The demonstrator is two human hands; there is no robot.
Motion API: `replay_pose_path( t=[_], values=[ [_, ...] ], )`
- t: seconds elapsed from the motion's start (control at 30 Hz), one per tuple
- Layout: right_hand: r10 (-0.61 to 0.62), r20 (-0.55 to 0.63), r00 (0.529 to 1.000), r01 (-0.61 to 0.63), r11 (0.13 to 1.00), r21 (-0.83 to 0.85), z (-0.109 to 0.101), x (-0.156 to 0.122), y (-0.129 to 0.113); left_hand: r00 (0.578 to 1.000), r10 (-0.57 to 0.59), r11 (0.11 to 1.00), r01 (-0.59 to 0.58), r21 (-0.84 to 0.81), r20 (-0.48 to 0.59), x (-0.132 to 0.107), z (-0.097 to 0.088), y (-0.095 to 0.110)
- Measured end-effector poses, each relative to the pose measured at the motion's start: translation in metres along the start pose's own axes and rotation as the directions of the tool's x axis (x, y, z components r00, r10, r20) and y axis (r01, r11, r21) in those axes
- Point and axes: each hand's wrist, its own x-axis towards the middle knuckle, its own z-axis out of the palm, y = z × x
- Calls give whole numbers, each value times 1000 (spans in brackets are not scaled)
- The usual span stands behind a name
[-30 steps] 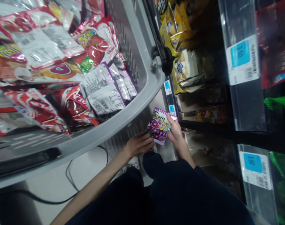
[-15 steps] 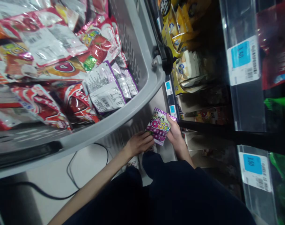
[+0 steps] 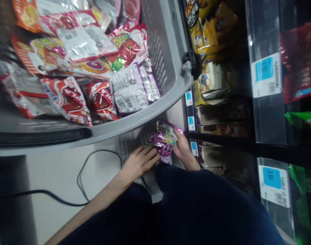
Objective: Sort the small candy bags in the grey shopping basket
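Between my hands, low in front of the shelves, is a purple bag of grape gummy candy (image 3: 163, 140) with its printed front facing up. My left hand (image 3: 141, 158) grips its left, lower edge, fingers bent over the front. On the other side, my right hand (image 3: 182, 147) holds the right edge, thumb on the front and the other fingers hidden behind. A bit of purple wrapper shows beyond the right thumb; whether it belongs to a second bag I cannot tell. Above the hands stands a grey plastic basket (image 3: 142, 120) with many candy bags (image 3: 131, 90) in it.
On the right run store shelves (image 3: 232, 140) with price tags (image 3: 266, 75) and yellow snack packs (image 3: 203, 39). A red bag (image 3: 302, 64) hangs at the far right. Black cable (image 3: 53, 195) lies looped on the pale floor (image 3: 60, 166). My dark-trousered legs (image 3: 196, 204) fill the bottom.
Both hands and the gummy bag have shifted slightly left, and the bag looks more crumpled and tilted. The basket appears further right and higher as the view moved.
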Motion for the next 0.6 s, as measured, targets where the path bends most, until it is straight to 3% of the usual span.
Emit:
replay_pose_path(
  t=[0.13, 0.23, 0.43, 0.53, 0.6],
  values=[
    [41, -4, 999, -41, 998, -48, 2, 3, 6, 992, -122, 991, 120, 56, 23, -21, 26, 4],
    [62, -60, 996, -66, 995, -79, 1, 7, 9, 993, -113, 993, 112, 47, 23, -28, 43, 6],
    [79, -93, 992, -87, 993, -83, -2, 14, 17, 984, -169, 985, 166, 56, 53, -27, 52, 3],
    [96, -44, 994, -101, 989, -105, -1, 15, 16, 951, -278, 959, 282, -13, 137, -25, 56, 3],
    [130, 6, 992, -128, 984, -125, -2, 15, 14, 888, -407, 882, 443, -159, 215, -28, 59, 3]
  ],
)
